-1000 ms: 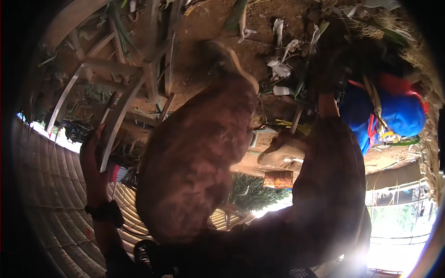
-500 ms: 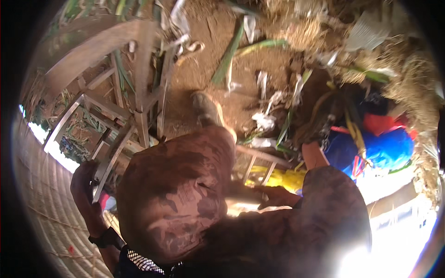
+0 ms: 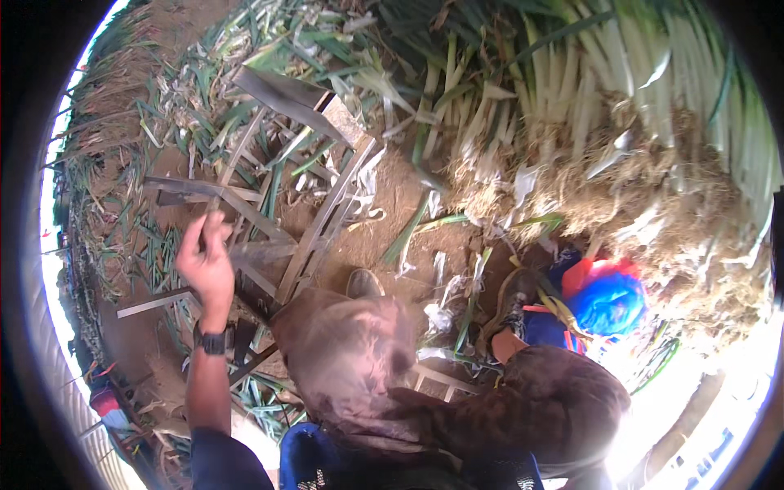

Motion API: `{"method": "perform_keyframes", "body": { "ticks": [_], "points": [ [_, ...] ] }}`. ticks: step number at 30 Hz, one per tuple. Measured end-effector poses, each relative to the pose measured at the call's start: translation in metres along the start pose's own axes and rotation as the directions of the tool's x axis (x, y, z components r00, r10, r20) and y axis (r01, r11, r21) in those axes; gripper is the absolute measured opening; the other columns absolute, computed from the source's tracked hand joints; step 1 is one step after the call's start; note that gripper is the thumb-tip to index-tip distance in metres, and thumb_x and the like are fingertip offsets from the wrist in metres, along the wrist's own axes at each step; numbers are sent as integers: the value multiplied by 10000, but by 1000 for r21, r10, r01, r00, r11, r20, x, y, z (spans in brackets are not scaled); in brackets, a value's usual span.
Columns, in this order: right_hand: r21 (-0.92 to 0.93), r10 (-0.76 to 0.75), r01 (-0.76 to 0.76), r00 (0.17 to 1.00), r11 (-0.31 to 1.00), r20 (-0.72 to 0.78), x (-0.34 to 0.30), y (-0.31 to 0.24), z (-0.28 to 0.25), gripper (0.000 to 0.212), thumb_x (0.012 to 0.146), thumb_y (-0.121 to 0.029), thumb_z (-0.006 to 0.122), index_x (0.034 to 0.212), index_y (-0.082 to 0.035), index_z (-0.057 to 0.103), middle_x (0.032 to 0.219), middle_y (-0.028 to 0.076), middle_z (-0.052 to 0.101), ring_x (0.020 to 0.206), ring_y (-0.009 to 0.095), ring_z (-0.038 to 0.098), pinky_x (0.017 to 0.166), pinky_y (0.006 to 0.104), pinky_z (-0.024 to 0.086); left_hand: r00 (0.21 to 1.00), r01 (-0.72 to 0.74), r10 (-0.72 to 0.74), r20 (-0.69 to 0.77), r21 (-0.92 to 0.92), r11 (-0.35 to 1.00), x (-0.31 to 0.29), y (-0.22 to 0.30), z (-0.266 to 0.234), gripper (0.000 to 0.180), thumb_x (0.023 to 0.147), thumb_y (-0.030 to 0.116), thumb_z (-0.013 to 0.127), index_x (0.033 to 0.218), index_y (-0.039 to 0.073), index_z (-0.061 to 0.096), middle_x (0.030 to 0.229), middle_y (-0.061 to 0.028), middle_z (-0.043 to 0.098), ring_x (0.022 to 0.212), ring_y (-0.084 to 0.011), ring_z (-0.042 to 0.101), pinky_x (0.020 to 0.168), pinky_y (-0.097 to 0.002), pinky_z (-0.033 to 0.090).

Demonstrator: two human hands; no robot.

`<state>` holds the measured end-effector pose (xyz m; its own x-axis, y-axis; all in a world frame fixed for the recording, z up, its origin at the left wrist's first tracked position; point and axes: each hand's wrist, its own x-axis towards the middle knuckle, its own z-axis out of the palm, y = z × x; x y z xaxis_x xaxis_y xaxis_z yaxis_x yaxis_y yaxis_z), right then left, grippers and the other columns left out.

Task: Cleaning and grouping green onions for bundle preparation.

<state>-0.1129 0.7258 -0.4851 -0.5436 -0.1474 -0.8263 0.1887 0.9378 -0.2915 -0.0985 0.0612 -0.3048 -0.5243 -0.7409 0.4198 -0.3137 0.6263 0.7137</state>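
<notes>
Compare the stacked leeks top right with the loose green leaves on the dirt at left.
The stacked leeks lie packed side by side in one big heap, whole, white stalks with roots showing. The loose leaves lie scattered singly across the dirt around the wooden frame, just cut green strips. Both are the same plant.

A grey wooden frame (image 3: 302, 204) of slats lies tilted on the dirt.
</notes>
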Motion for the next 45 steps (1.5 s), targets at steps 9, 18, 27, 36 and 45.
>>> {"method": "perform_keyframes", "body": {
  "ticks": [9, 18, 27, 36, 45],
  "points": [
    [50, -81, 85, 993, 995, -82, -13, -3, 11, 163, 920, -210, 602, 984, -83, 680, 855, 79, 691, 786, 247, 672, 687, 336, 546, 993, 71, -61, -98, 103, 992, 23, 6, 66, 134, 847, 174, 700, 898, 50, 701, 723, -104, 668, 634, -213, 619, 618, -331, 478],
    [33, -201, 206, 973, 978, -113, -11, 3, 18, 163, 921, -205, 603, 994, -81, 678, 863, 76, 691, 788, 242, 671, 689, 333, 546, 945, 195, -231, 229, 171, 966, 0, 38, 35, 383, 880, 351, 661, 1137, 66, 659, 1036, -185, 694, 1001, -326, 663, 853, -411, 507],
    [21, -258, 263, 958, 965, -121, -18, -1, 24, 163, 922, -200, 603, 1004, -79, 676, 870, 73, 691, 790, 238, 669, 690, 331, 546, 817, 183, -99, 568, -92, 979, -180, -54, -66, 202, 893, 171, 621, 1011, 8, 638, 732, -98, 632, 671, -167, 575, 623, -380, 474],
    [28, -266, 271, 956, 962, -126, -22, -7, 29, 163, 923, -194, 604, 1013, -77, 674, 878, 70, 691, 792, 233, 668, 691, 329, 545, 272, 577, -700, 661, 470, 668, -267, -84, -127, 540, 877, 527, 612, 1232, 120, 611, 933, -86, 683, 718, -248, 655, 582, -447, 516],
    [41, -275, 281, 955, 959, -111, -24, -23, 40, 165, 924, -189, 605, 1023, -75, 672, 886, 67, 692, 794, 229, 666, 693, 326, 545, 379, 925, -869, 317, -105, 365, -308, -136, -119, 541, 821, 506, 695, 1190, 128, 578, 1097, -37, 600, 819, -241, 641, 643, -368, 529]
  ]
}}
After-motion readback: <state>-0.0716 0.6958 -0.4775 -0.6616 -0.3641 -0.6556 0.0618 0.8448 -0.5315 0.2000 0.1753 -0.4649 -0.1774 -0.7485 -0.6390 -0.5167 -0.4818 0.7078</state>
